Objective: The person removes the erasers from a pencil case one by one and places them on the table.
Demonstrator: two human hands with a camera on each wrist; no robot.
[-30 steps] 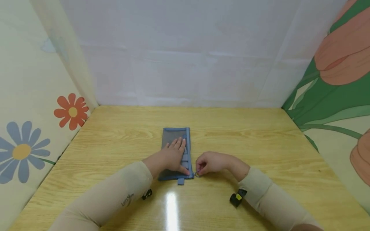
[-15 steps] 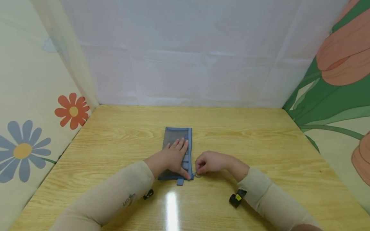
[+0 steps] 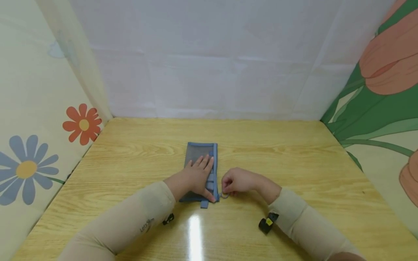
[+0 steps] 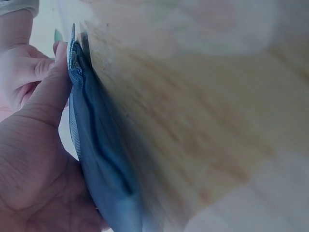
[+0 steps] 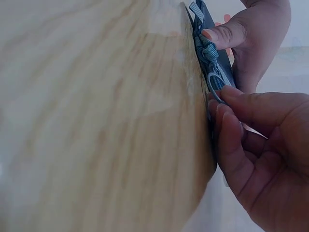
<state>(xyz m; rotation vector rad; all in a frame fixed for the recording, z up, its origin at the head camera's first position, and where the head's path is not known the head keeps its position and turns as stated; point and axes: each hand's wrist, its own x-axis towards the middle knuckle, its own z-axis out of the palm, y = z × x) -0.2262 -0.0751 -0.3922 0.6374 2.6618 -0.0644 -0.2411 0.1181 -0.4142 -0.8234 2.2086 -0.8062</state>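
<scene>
A blue zip pouch [image 3: 198, 149] with a grey mesh front lies flat on the table, its zip along the right edge. My left hand [image 3: 198, 180] rests on it with fingers spread and straight, the thumb pressing near the lower right corner. Beside that corner my right hand [image 3: 240, 181] pinches a ring-shaped zip pull [image 5: 214, 83] between thumb and fingers. A small blue fabric tab [image 3: 204, 204] sticks out from the pouch's lower edge. Whatever lies inside the pouch shows only faintly through the mesh. In the left wrist view the pouch [image 4: 99, 145] appears edge-on beside the left palm.
The pouch lies on a wood-grain table [image 3: 147, 145]. A white sheet [image 3: 209, 72] rises behind the table. Flower-printed panels stand along the left [image 3: 39, 108] and right sides. Black wrist cameras are strapped at both forearms.
The pouch and my left hand have shifted slightly to the right. My right hand keeps its pinch on the ring pull at the corner and has barely moved.
</scene>
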